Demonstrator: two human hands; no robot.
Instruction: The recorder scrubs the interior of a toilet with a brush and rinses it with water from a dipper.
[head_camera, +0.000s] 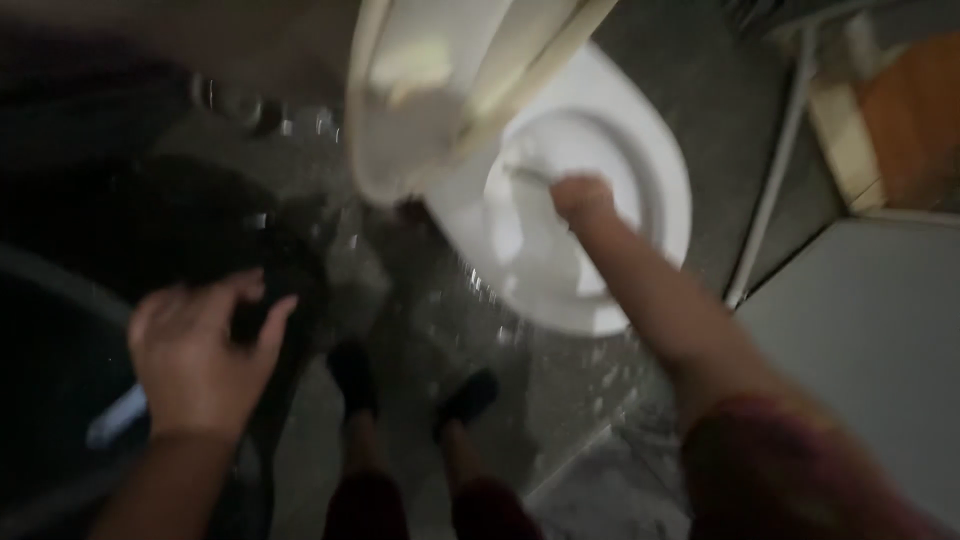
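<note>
One right hand (583, 197) inside white toilet bowl (655, 150), gripping thin handle (527, 174)

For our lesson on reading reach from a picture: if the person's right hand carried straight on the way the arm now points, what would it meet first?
The right hand reaches up-left into the white toilet bowl. Going on, it would probably meet the bowl's inner surface first; blur leaves the depth unclear.

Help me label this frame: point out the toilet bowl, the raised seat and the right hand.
toilet bowl (655, 165): head view, on its white rim.
raised seat (380, 130): head view, on its underside.
right hand (582, 196): head view, on the fist.
</note>
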